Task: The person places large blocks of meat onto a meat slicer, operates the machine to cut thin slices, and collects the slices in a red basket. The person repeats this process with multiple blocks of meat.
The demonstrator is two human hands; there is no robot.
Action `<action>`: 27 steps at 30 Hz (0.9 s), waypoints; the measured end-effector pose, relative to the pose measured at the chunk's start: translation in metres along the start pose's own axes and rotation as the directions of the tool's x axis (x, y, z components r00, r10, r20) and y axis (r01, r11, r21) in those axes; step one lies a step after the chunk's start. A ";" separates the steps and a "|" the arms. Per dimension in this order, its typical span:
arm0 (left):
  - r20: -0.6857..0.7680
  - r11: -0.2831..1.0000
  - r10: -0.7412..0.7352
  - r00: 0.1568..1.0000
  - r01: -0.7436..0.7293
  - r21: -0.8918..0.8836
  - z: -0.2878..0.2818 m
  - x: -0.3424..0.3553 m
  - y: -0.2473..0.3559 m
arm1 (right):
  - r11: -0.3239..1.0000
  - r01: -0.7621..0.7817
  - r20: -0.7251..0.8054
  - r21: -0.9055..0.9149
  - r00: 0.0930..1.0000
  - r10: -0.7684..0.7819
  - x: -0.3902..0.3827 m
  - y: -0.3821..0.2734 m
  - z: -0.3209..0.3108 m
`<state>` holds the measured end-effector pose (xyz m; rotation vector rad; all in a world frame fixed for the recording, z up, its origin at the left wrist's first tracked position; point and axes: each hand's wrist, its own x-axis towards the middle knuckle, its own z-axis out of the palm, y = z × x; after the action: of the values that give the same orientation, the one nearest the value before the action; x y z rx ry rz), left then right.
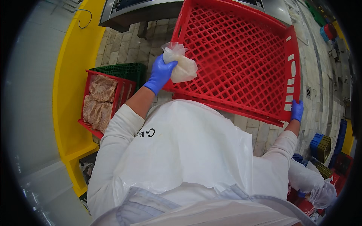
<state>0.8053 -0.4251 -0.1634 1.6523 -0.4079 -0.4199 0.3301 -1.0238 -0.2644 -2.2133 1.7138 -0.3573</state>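
My left hand [160, 75], in a blue glove, is closed on a clear plastic bag [182, 67] with something whitish inside. It holds the bag over the left side of a large red lattice crate [230, 107]. My right hand [297, 110], gloved in blue too, grips the right side of that crate near its closest corner. Only the crate's mesh bottom shows between its walls. To the left stands a smaller red crate [121, 90], with flat slabs of pale pink raw meat [102, 88] in it.
A green crate [128, 69] is behind the meat crate, beside a yellow ledge [69, 75] along the wall. Metal equipment [128, 15] stands beyond the big crate. At lower right are a person in white [307, 177] and several stacked crates [320, 147]. The floor is tiled [122, 47].
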 end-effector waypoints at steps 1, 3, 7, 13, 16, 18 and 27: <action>-0.030 1.000 0.011 0.999 -0.011 -0.015 0.001 -0.001 -0.002 | 0.998 0.046 -0.042 -0.050 0.998 -0.048 -0.004 -0.005 -0.005; -0.052 0.998 -0.005 0.999 0.002 -0.064 0.000 -0.005 -0.002 | 0.996 0.057 -0.048 -0.068 0.997 -0.061 -0.013 -0.028 -0.022; -0.060 0.999 -0.002 0.998 -0.001 -0.049 0.001 -0.005 -0.005 | 0.999 -0.025 0.031 0.047 0.999 0.024 -0.010 0.003 -0.026; 0.001 0.996 0.001 1.000 -0.001 0.089 0.009 0.008 -0.008 | 0.996 0.064 0.083 -0.067 0.995 -0.058 0.001 -0.005 -0.004; -0.048 0.979 0.059 0.997 -0.048 0.196 0.014 0.007 -0.011 | 0.994 0.064 0.031 -0.090 0.998 -0.062 -0.009 -0.021 -0.011; -0.079 0.976 0.051 0.996 -0.033 0.213 0.015 0.008 -0.012 | 0.993 0.036 0.021 -0.109 0.999 -0.034 -0.022 -0.040 -0.021; -0.168 0.864 0.465 0.869 -0.405 0.298 0.057 0.004 0.035 | 0.381 -0.138 0.300 0.914 0.863 -0.408 -0.200 -0.231 0.017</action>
<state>0.7798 -0.4806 -0.1355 1.7668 -0.6625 0.1795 0.4923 -0.7754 -0.1889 -1.3609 0.6738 -0.5599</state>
